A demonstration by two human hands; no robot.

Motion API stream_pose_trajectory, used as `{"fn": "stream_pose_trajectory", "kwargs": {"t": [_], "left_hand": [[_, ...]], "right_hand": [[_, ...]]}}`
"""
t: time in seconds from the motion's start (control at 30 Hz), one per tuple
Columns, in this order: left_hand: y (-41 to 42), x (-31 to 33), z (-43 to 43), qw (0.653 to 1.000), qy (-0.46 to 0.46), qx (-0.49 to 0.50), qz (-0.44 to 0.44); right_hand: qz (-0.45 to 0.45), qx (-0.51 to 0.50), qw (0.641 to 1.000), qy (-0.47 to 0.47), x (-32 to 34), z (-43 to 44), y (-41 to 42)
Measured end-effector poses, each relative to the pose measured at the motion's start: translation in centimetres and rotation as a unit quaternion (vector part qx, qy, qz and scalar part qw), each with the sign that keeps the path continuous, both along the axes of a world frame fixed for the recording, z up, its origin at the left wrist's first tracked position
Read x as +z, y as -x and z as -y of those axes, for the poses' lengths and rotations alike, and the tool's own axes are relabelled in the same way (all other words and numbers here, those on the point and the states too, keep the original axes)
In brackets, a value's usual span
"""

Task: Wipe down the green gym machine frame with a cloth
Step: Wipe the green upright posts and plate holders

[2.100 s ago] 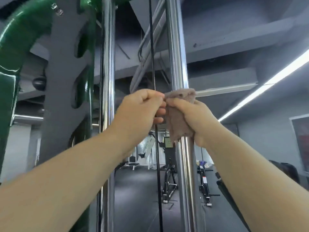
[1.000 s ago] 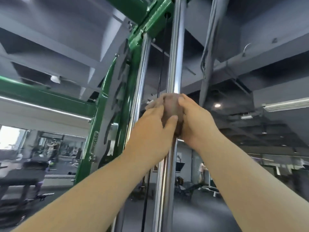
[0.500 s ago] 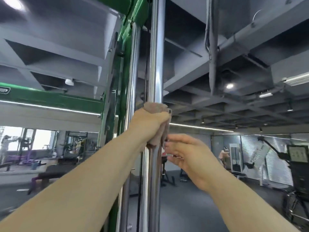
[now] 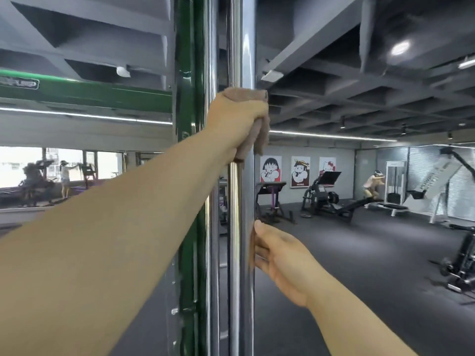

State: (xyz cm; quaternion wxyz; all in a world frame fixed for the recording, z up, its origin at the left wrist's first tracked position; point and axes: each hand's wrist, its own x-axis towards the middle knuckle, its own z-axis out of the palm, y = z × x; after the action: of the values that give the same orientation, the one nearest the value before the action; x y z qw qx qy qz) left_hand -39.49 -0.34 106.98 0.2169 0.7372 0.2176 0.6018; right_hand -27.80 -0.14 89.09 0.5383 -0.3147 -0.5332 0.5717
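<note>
Here the left hand [image 4: 237, 119] grips the brown cloth [image 4: 259, 129] around the chrome guide rod [image 4: 240, 47]; the right hand [image 4: 280, 255], fingers loosely extended, seemingly touches it lower down. The green frame upright [image 4: 189, 73] alongside probably remains unwiped.

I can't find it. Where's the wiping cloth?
In the head view, the brown cloth is wrapped round the chrome pole, gripped by the left hand, beside the green frame upright.

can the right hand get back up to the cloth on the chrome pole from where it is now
Probably yes. The right hand sits open beside the chrome pole, below the cloth that the left hand grips around it. The stretch of pole between them looks bare, so nothing visible blocks it.
</note>
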Motion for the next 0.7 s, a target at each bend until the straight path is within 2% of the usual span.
{"fn": "stream_pose_trajectory", "kwargs": {"t": [0.07, 0.2, 0.27, 0.37, 0.47, 0.53, 0.6, 0.7], "left_hand": [[0.2, -3.8, 0.1, 0.999, 0.044, -0.003, -0.014], [0.2, -13.7, -0.3, 0.975, 0.184, 0.123, 0.004], [0.3, -15.8, 0.2, 0.966, 0.215, 0.14, 0.011], [0.1, -11.4, 0.9, 0.968, 0.202, 0.145, 0.001], [-0.5, -3.1, 1.6, 0.983, 0.111, 0.136, 0.061], [-1.1, -1.2, 1.0, 0.982, 0.055, 0.165, 0.075], [-1.4, -2.8, 0.5, 0.978, 0.051, 0.186, 0.076], [-1.6, -9.5, 0.5, 0.965, 0.123, 0.218, 0.08]], "right_hand": [[-0.027, 0.008, 1.0, -0.002, -1.3, 0.1, 0.1], [-0.075, 0.016, 0.997, 0.0, -2.5, 0.8, 0.1], [-0.07, 0.015, 0.997, 0.024, -3.3, 1.1, 0.0], [-0.054, 0.017, 0.997, 0.049, -4.2, 1.2, -0.8], [-0.032, 0.038, 0.997, 0.053, -4.7, 0.9, -0.9], [-0.036, 0.042, 0.997, 0.054, -5.0, 0.6, -0.8], [-0.043, 0.053, 0.996, 0.05, -5.6, 0.5, -0.8], [-0.051, 0.047, 0.997, 0.043, -5.8, 0.7, -0.5]]}}
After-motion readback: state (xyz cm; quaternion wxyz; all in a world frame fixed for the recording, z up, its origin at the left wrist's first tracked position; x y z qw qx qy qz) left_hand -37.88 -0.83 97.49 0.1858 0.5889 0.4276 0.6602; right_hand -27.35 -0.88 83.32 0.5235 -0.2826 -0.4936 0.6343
